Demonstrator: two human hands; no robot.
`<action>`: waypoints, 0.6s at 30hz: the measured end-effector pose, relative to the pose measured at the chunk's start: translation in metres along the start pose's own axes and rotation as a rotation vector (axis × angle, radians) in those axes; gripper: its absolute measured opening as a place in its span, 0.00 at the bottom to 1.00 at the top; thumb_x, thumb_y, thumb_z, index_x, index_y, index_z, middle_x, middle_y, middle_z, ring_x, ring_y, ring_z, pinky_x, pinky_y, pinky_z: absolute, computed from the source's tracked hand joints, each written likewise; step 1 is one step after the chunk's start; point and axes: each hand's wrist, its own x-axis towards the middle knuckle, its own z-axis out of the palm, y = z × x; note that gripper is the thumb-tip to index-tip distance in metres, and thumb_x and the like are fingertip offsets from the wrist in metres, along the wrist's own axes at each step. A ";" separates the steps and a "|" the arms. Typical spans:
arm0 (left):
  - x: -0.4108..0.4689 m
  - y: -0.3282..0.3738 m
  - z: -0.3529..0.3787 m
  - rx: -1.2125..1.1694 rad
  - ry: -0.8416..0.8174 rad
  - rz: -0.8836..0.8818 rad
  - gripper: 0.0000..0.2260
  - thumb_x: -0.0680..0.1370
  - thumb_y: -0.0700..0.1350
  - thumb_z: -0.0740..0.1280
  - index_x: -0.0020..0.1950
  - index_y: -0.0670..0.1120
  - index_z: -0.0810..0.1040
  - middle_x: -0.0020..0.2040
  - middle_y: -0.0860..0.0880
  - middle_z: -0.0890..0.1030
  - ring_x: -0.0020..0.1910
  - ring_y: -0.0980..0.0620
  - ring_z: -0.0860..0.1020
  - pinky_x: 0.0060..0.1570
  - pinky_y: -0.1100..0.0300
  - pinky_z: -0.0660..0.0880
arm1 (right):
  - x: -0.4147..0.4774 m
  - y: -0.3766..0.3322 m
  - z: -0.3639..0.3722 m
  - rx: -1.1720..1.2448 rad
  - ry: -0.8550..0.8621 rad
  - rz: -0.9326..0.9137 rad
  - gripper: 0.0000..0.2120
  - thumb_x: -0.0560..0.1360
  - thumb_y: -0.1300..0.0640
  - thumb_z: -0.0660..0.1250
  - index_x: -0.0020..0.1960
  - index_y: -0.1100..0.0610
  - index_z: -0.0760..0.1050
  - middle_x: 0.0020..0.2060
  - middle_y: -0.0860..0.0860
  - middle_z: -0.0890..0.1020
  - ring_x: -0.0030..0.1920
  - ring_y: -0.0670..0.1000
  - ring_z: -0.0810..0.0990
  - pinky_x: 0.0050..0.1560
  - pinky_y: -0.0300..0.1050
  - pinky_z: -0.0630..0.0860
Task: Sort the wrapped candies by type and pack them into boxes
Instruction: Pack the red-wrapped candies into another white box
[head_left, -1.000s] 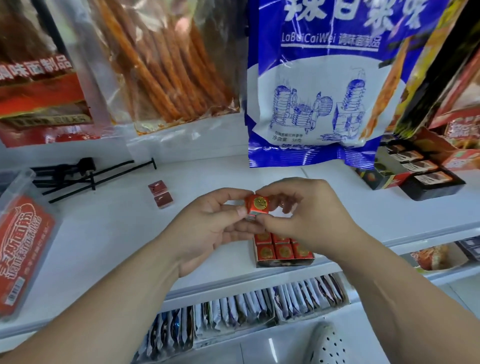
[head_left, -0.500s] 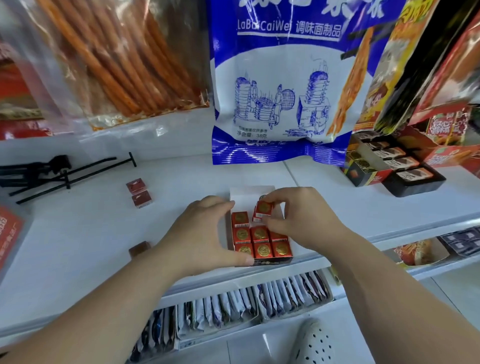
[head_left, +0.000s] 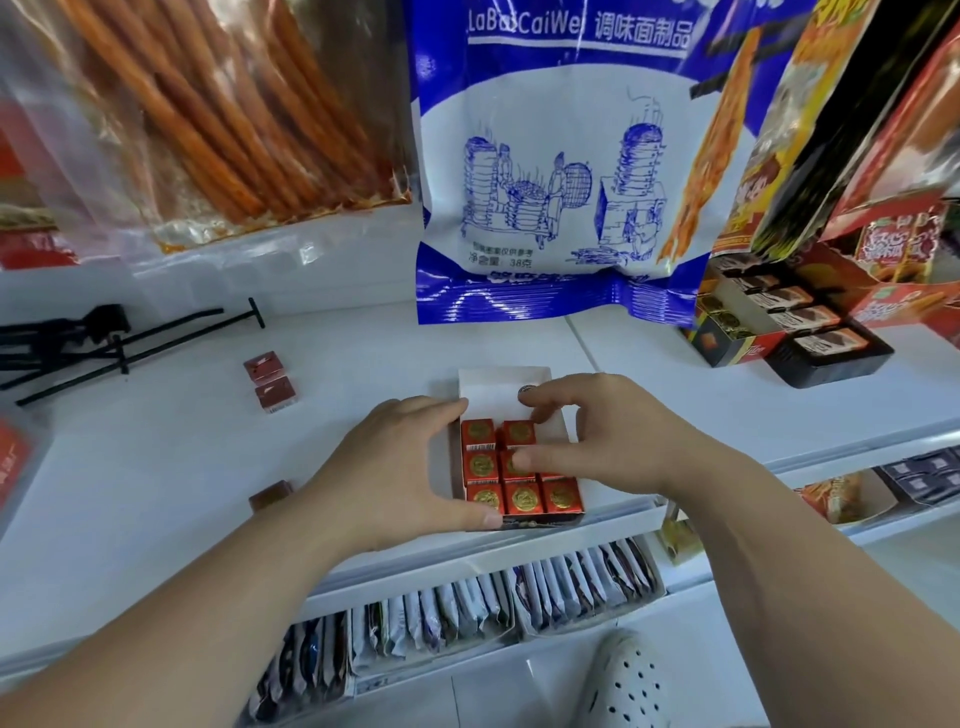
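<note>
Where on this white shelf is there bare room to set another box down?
Bare shelf lies between the two loose dark-red candies and the candy box, and right of the box before the black trays. Crowded: black rods far left, trays far right.

A white open-topped box (head_left: 506, 387) lies at the front edge of the shelf (head_left: 156, 441). Its near part is packed with square red-wrapped candies (head_left: 523, 499), gold medallions up, in rows of three. Two dark red candies (head_left: 275, 394) lie side by side toward the rear left, and a brown candy (head_left: 270, 493) lies nearer the front.

Red candies (head_left: 521, 498) with gold medallions, white box (head_left: 506, 387), seemingly maroon loose ones (head_left: 270, 382)
</note>
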 end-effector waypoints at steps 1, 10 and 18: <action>0.000 0.000 0.000 0.006 0.003 0.000 0.52 0.60 0.69 0.75 0.78 0.59 0.55 0.76 0.57 0.61 0.70 0.54 0.65 0.71 0.52 0.65 | -0.002 0.000 -0.001 0.001 -0.022 0.008 0.37 0.62 0.37 0.78 0.68 0.46 0.74 0.54 0.39 0.80 0.38 0.31 0.76 0.40 0.28 0.67; -0.003 -0.001 0.003 0.019 0.043 0.017 0.50 0.62 0.70 0.73 0.78 0.60 0.55 0.73 0.57 0.65 0.67 0.54 0.66 0.68 0.55 0.67 | -0.005 -0.014 0.006 -0.053 -0.054 0.023 0.45 0.57 0.31 0.77 0.70 0.46 0.71 0.56 0.44 0.81 0.53 0.42 0.80 0.57 0.40 0.76; -0.028 -0.057 -0.025 -0.058 0.329 0.015 0.22 0.71 0.58 0.72 0.64 0.57 0.76 0.52 0.62 0.76 0.49 0.60 0.73 0.50 0.60 0.71 | 0.002 -0.036 0.024 -0.230 0.363 -0.087 0.24 0.73 0.34 0.64 0.64 0.45 0.76 0.48 0.42 0.80 0.47 0.45 0.78 0.49 0.46 0.77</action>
